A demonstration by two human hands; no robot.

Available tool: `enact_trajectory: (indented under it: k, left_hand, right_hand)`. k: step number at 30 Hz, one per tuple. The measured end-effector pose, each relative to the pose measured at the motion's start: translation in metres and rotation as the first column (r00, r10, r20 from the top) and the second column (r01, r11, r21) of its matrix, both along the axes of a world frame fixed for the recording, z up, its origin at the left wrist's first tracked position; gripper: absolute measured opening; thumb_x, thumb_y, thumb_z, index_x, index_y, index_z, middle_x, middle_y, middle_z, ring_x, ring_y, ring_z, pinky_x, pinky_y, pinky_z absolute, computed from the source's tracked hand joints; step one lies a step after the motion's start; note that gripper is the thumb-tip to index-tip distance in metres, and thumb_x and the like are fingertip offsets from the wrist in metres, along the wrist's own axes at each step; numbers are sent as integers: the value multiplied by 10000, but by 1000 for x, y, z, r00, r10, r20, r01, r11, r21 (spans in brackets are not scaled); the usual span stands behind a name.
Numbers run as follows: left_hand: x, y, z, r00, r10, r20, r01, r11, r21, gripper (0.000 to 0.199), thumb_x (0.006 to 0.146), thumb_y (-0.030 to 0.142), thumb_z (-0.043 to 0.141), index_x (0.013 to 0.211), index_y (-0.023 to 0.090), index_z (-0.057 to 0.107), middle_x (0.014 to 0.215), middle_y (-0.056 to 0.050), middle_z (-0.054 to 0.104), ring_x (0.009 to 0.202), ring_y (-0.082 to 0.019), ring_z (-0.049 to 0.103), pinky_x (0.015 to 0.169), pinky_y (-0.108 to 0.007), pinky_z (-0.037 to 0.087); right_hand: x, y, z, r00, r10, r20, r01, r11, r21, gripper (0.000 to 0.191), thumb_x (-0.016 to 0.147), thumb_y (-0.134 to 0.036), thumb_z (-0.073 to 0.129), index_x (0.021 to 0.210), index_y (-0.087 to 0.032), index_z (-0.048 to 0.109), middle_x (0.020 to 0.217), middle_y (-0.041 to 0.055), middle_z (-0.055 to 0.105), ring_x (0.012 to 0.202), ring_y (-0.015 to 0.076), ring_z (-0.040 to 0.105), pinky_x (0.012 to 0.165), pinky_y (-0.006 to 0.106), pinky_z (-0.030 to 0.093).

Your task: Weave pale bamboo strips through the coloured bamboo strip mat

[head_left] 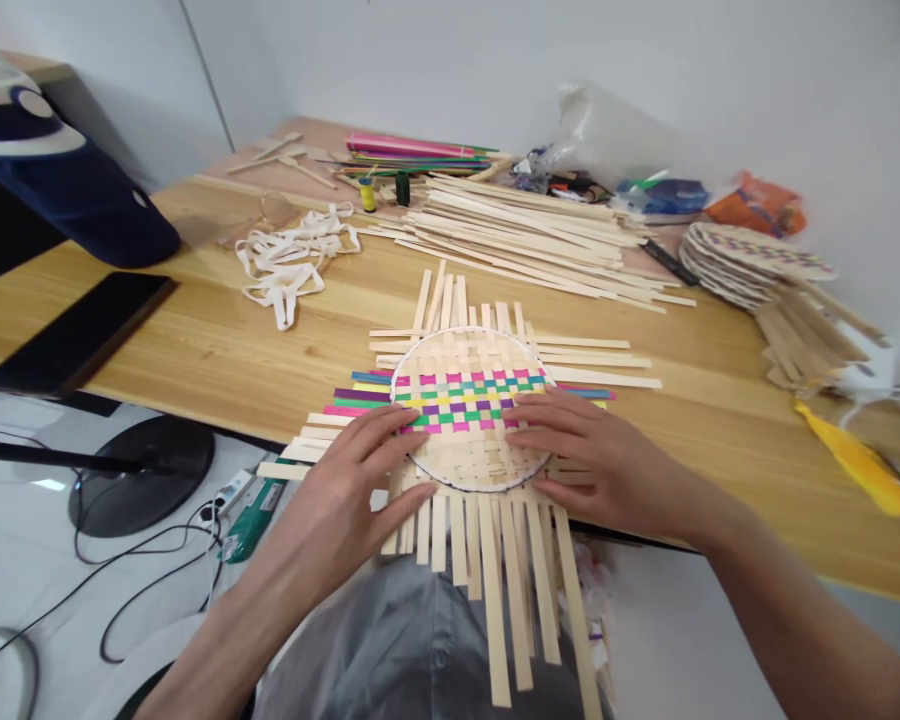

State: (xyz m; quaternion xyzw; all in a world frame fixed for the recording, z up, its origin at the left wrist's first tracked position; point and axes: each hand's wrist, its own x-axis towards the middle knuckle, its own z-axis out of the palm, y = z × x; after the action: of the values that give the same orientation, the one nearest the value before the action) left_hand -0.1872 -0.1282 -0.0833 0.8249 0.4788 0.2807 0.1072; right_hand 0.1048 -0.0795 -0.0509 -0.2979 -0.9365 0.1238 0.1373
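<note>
A woven bamboo mat (487, 455) lies at the table's front edge, with pale and coloured strips crossing and long loose ends sticking out on all sides. On top of it is a white-rimmed circle (483, 490) around the middle of the weave. My left hand (364, 470) rests on the circle's left side, fingers stretched and apart, the thumb near the lower rim. From the right, my right hand (585, 450) lies over the opposite rim with its fingers spread flat on the weave. Pink, blue, yellow, purple and green strips run between the two hands.
Behind the mat lies a pile of pale bamboo strips (525, 235). A white ribbon tangle (292, 255), a black phone (82, 330) and a dark blue bottle (75, 180) are on the left. Finished woven fans (750, 265) and a yellow tassel (859, 460) are on the right.
</note>
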Motion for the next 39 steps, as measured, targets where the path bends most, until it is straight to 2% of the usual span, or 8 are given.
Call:
enact_trajectory:
  k: [5,11,14,18,22,24,33,39]
  left_hand:
    - [3,0,1,999,19,-28,-19,1000,-9,385,913,388,613,1243,192,603,1325,-116,597,1258,-278,540,1031,-478,500]
    - [6,1,5,998,25,-54,-26,1000,-7,356,896,365,634,1197,176,612,1283,-124,614,1216,-280,568,1003,-466,523]
    - [7,1,4,997,30,-66,-30,1000,10,404,896,358,639,1254,179,584,1320,-128,590,1231,-277,559,1011,-464,520]
    - [6,1,1,997,21,-68,-19,1000,25,407,915,344,616,1292,199,565,1388,-126,548,1283,-271,525,1026,-453,516]
    - [7,-1,-3,999,16,-48,-13,999,50,386,929,321,595,1279,159,569,1389,-151,546,1326,-277,491,1048,-456,503]
    - [7,-1,-4,999,13,-36,-11,998,61,395,933,323,589,1291,160,559,1380,-153,553,1323,-277,496,1050,-467,501]
    - [6,-1,-2,1000,-2,-28,3,999,35,407,932,339,589,1303,176,558,1380,-146,565,1317,-279,514,1047,-473,509]
    - [6,-1,0,999,-14,-39,14,1000,-12,406,941,347,570,1311,180,564,1401,-131,557,1342,-276,494,1061,-470,503]
  right_hand:
    - [-3,0,-5,1000,-7,29,5,997,74,351,848,-279,680,1185,-190,643,1308,125,630,1266,256,543,1055,446,482]
    - [-9,5,1,989,78,126,-103,972,210,243,901,-274,614,1116,-169,660,1205,95,693,1173,252,609,968,417,547]
    - [-11,7,4,981,109,161,-151,948,281,228,928,-282,572,1080,-150,678,1147,83,719,1112,263,639,911,419,576]
    - [-10,5,3,963,157,219,-233,893,384,267,970,-264,492,1093,-122,682,1140,106,721,1092,256,654,865,403,594]
    - [-11,-2,0,945,192,263,-306,803,512,272,974,-173,453,1086,-86,685,1144,140,719,1072,250,670,864,388,595]
    - [-12,-6,-1,944,217,247,-320,783,533,285,968,-129,430,1060,-70,693,1135,144,722,1071,252,673,884,382,587]
    - [-17,-23,-6,964,218,150,-264,802,536,283,952,-105,432,905,-95,711,1063,137,742,1033,241,682,866,356,580]
    - [-16,-24,-6,962,211,174,-271,820,505,293,956,-101,416,897,-126,702,1032,114,737,989,213,669,816,337,572]
